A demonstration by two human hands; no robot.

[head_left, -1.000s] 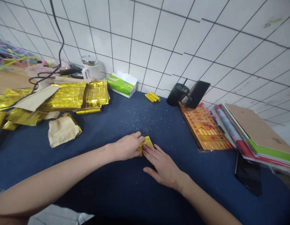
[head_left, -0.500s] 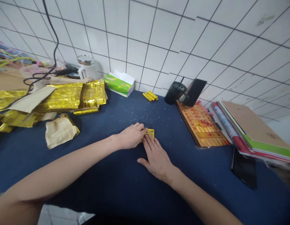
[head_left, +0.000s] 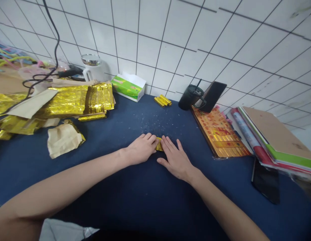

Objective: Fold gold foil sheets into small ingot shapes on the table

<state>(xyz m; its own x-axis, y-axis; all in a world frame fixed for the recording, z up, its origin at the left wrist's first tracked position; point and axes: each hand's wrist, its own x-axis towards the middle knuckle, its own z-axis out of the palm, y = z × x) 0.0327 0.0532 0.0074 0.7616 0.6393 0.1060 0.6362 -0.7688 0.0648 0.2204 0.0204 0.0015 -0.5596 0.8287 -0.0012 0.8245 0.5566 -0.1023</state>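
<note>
**A:** What are the hands doing?

**B:** The left hand (head_left: 141,147) lies knuckles up on the dark blue tablecloth (head_left: 135,201). Its fingers are bent and their tips rest on the left end of a small folded gold foil paper (head_left: 159,146). I cannot tell whether it pinches the foil or only presses on it. The right hand (head_left: 176,159) is flat, palm down, with the fingers loosely spread. Its forefinger lies against the foil's right side.

**A:** So where is the foil relative to each hand?

**B:** It sits on the cloth between the two, at 3 o'clock from the left hand and 10 o'clock from the right. Only a narrow strip shows, because the fingers cover the rest.

**A:** And further out?

**B:** At 12 o'clock from the foil, near the tiled wall, is a small cluster of folded gold foil bars (head_left: 163,100). At 11 o'clock is a green tissue box (head_left: 127,87). At 10 o'clock is a stack of gold foil sheets (head_left: 77,100), with a white mug (head_left: 95,69) behind it. A crumpled piece of tan paper (head_left: 62,139) lies at 9 o'clock from the left hand, well apart from it.

**A:** On the right side?

**B:** A black cup with a straw (head_left: 188,98) stands at 1 o'clock from the right hand, with a dark phone (head_left: 215,95) propped just beside it. A wrapped pack of red-and-gold printed paper (head_left: 221,135) lies at 2 o'clock. Past it is a pile of folders (head_left: 273,144). A second phone (head_left: 266,180) lies flat at 4 o'clock.
</note>
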